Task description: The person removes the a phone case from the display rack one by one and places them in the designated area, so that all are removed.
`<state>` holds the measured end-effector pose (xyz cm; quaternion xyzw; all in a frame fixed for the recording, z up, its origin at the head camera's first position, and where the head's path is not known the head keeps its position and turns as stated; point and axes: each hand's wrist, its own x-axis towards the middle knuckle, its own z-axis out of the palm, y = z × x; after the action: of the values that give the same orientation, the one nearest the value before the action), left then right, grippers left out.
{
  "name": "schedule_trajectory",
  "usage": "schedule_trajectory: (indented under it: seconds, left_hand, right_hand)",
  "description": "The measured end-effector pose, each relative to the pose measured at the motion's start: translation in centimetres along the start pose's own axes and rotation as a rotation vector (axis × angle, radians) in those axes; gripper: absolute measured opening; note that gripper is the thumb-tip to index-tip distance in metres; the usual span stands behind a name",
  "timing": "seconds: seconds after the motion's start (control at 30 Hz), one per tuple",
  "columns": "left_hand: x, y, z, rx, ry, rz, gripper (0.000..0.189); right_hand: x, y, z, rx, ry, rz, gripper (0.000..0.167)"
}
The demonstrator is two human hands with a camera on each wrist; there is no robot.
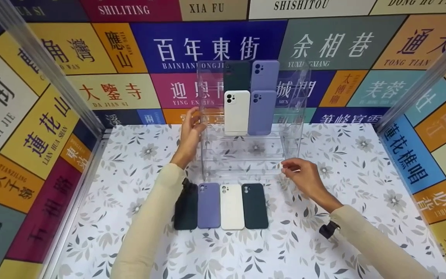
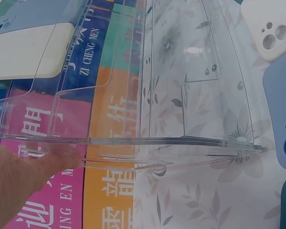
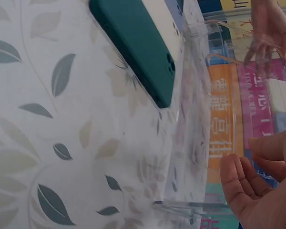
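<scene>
A clear acrylic display stand (image 1: 242, 157) with stepped tiers stands in the middle. My left hand (image 1: 190, 133) grips its left side panel, with the thumb (image 2: 52, 164) along the outer face. By the stand's lower right front corner is my right hand (image 1: 303, 170), fingers loosely bent and nothing between them in the right wrist view. On the upper tiers, a dark green phone case (image 1: 237, 75) and a purple phone case (image 1: 265, 74) stand behind a white phone case (image 1: 237, 113) and another purple phone case (image 1: 261, 113).
In front of the stand several phone cases lie side by side: black (image 1: 186, 207), purple (image 1: 209, 205), white (image 1: 232, 207) and dark green (image 1: 255, 205). A floral cloth (image 1: 107, 232) covers the table. Panels with printed street signs (image 1: 215, 42) enclose the back and sides.
</scene>
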<state>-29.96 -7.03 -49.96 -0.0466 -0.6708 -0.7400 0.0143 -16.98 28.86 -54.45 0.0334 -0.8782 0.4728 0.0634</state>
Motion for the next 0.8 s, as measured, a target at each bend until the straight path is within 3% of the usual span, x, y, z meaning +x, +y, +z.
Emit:
schedule_trajectory:
  seconds: [0.47,0.8]
  left_hand:
    - [0.1,0.4,-0.4,0.005,0.01,-0.003,0.061]
    - [-0.2,0.0,0.1,-0.034,0.004,-0.009,0.06]
  right_hand:
    - [1.9,-1.7,-3.6,-0.03,0.08,-0.049,0.019]
    - [3.0,-3.0,-5.5,-0.031,0.087,-0.083,0.021]
